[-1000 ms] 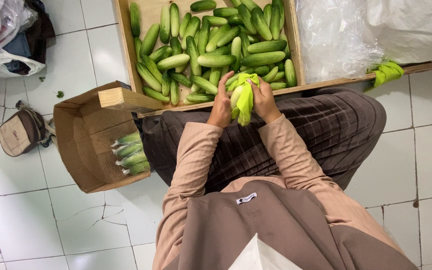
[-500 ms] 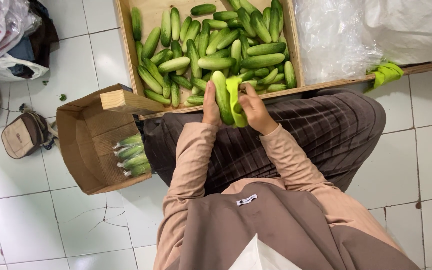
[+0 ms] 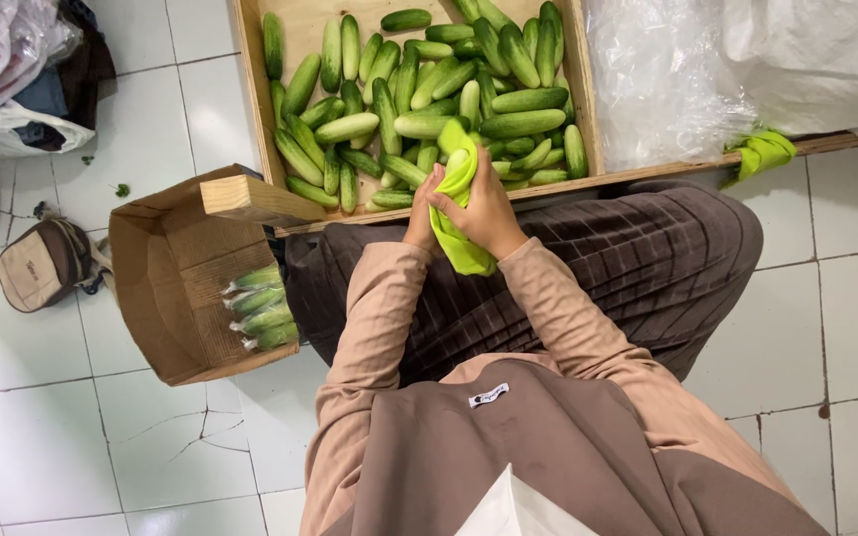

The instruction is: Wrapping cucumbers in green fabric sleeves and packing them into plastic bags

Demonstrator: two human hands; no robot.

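Nearest to the camera is the person's own body in a brown top with light pink-beige sleeves, seated with a dark striped skirt spread over the knees on the white tiled floor. Both forearms reach forward and meet above the lap. The right hand is closed around a bright green cloth, with its fingers wrapped over the upper part; the lower end of the cloth hangs down between the wrists. The left hand is pressed against the left side of the same cloth, fingers together. A pale cucumber shows at the top of the cloth, just over the near edge of the wooden crate; if the fingers grip it through the cloth I cannot tell. On the person's left side an open cardboard box lies on the floor, touching the near left corner of the crate, and some wrapped cucumbers lie inside it at its right edge. Beyond the hands, the crate is filled with many loose green cucumbers. Right of the crate there is a clear plastic sheet, and a second green cloth lies at its near edge. At the far left a small beige bag rests on the floor.
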